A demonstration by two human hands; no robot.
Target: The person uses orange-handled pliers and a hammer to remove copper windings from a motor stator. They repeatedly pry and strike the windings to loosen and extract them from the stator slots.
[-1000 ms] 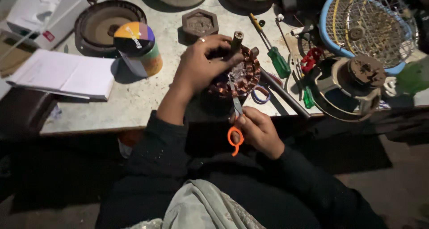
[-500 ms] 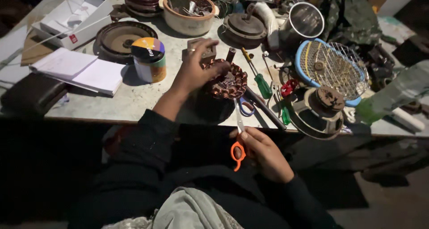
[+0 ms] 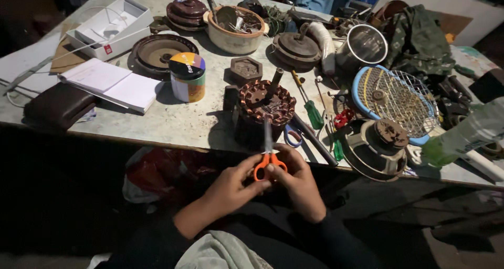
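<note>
Head view: both hands (image 3: 268, 182) hold scissors (image 3: 269, 156)

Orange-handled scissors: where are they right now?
Head view, low centre: the orange-handled scissors are held by both the left hand and right hand at the table's near edge, blades pointing up at the copper-wound stator.

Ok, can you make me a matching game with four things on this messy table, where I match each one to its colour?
Things:
1. scissors handles
2. screwdriver handle
3. notebook pages
4. fan guard rim

Colours:
A. white
B. blue
C. orange
D. green

Pairs: 1-C, 2-D, 3-A, 4-B

The left hand and right hand both hold the scissors, whose blades point up at the copper-wound motor stator.
</note>
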